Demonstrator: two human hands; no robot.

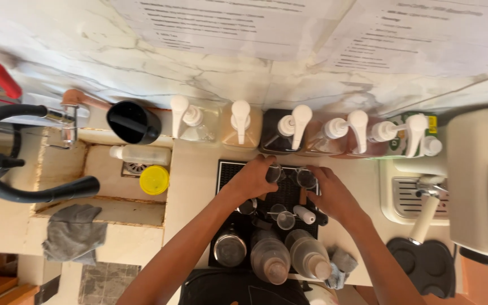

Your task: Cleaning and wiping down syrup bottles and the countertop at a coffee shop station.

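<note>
Two small glasses sit mid-frame on the black drip tray point(227, 169): left hand point(253, 178) closed around the left glass point(274, 173), right hand point(331, 195) gripping the right glass point(305, 178). Row of pump bottles point(300, 131) just above along the marble wall. Sink point(108, 169) with yellow lid point(154, 180) at left, grey cloth point(73, 232) lower left on the worktop point(190, 169).

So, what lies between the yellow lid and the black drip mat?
In the head view, only bare cream counter separates the yellow lid from the black drip mat.
</note>
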